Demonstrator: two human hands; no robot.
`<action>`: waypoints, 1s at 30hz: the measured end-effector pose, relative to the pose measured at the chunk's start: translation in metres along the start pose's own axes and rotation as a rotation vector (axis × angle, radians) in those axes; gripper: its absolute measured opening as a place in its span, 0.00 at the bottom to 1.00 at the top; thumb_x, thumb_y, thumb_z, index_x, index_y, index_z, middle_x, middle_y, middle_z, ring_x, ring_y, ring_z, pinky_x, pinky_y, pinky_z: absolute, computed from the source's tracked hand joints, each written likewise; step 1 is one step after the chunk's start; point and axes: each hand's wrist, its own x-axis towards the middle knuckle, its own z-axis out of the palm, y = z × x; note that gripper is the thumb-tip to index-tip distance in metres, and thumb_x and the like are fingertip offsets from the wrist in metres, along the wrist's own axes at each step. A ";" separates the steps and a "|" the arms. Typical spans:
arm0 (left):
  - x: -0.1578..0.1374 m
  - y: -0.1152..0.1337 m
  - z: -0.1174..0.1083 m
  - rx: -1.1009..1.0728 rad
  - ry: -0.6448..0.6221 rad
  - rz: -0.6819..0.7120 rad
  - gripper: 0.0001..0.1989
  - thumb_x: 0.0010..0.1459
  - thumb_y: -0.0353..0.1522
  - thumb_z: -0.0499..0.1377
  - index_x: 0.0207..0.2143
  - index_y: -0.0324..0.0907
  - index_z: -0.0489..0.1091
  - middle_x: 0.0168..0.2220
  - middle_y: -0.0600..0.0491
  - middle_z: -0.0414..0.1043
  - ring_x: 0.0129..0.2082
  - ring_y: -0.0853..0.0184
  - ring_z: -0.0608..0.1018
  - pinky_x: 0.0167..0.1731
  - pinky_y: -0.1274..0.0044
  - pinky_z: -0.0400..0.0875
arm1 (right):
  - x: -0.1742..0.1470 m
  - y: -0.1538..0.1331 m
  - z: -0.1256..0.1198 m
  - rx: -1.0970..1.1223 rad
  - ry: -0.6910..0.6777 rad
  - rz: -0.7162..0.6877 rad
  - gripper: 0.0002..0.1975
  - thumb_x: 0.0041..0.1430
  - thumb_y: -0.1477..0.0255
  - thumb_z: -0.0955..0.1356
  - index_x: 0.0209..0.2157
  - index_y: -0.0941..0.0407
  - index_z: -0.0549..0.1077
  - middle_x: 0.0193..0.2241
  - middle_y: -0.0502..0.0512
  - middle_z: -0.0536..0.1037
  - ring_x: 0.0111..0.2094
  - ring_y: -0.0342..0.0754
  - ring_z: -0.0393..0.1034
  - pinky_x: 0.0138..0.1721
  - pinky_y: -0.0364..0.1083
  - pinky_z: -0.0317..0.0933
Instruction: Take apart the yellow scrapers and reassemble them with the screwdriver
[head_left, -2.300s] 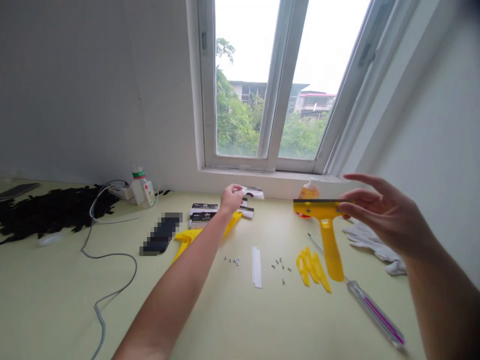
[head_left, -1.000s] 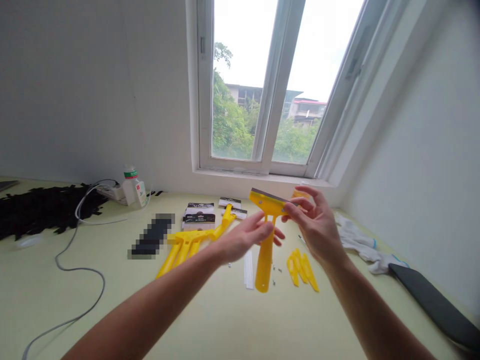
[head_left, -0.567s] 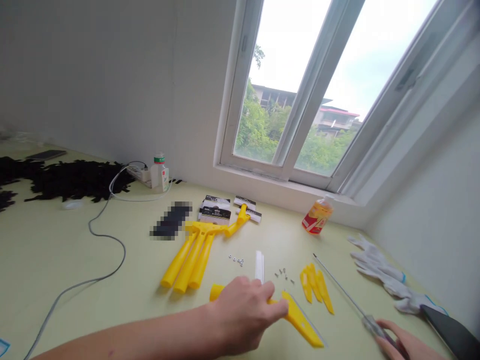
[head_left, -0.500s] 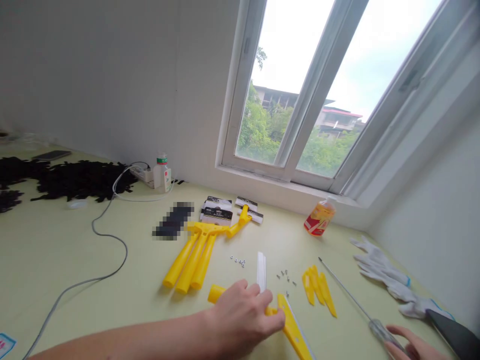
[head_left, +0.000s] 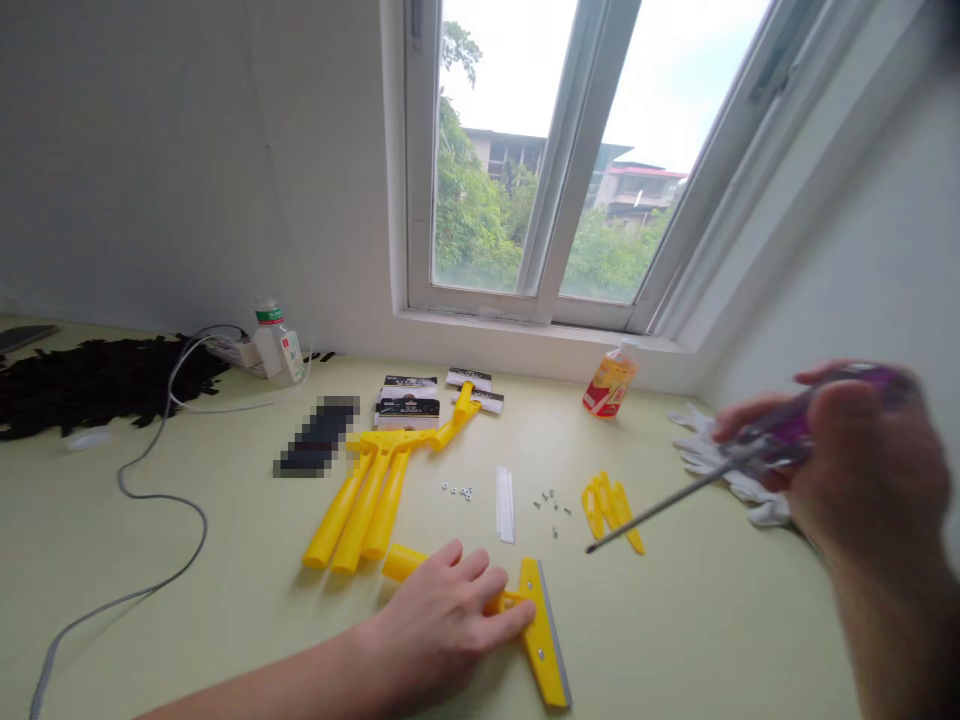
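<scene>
Scraper [head_left: 541, 625], handle [head_left: 403, 564] tight in left fingers [head_left: 491, 582], head beyond; screwdriver [head_left: 727, 464] tight in right fingers [head_left: 741, 418]

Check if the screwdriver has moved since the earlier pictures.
Yes, left and nearer: the screwdriver is up in the right hand, its tip showing at the near end of the yellow pieces; earlier it showed beyond their far end.

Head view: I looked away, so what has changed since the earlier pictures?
The right hand let go of the yellow scraper and picked up the screwdriver. The left hand now holds the scraper, moved left and down. White strips and red bottle stayed.
</scene>
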 end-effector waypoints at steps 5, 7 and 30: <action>-0.001 -0.001 0.005 -0.015 0.024 0.007 0.19 0.64 0.35 0.54 0.57 0.47 0.59 0.36 0.51 0.68 0.33 0.65 0.68 0.31 0.71 0.57 | -0.023 -0.004 0.066 0.231 -0.132 0.082 0.16 0.63 0.52 0.63 0.40 0.49 0.58 0.17 0.43 0.74 0.08 0.40 0.55 0.07 0.38 0.48; -0.002 -0.001 0.007 -0.023 0.031 -0.004 0.19 0.65 0.34 0.53 0.58 0.47 0.59 0.37 0.51 0.68 0.34 0.65 0.69 0.32 0.71 0.57 | -0.027 0.003 0.070 0.245 -0.123 0.098 0.16 0.64 0.53 0.63 0.40 0.50 0.58 0.16 0.43 0.73 0.08 0.38 0.54 0.07 0.37 0.48; -0.001 0.003 0.005 -0.026 -0.004 -0.032 0.17 0.68 0.32 0.48 0.59 0.46 0.59 0.38 0.52 0.68 0.34 0.64 0.68 0.33 0.70 0.60 | -0.034 0.015 0.080 0.014 0.032 0.154 0.14 0.62 0.58 0.66 0.38 0.51 0.60 0.15 0.42 0.71 0.14 0.44 0.67 0.15 0.40 0.64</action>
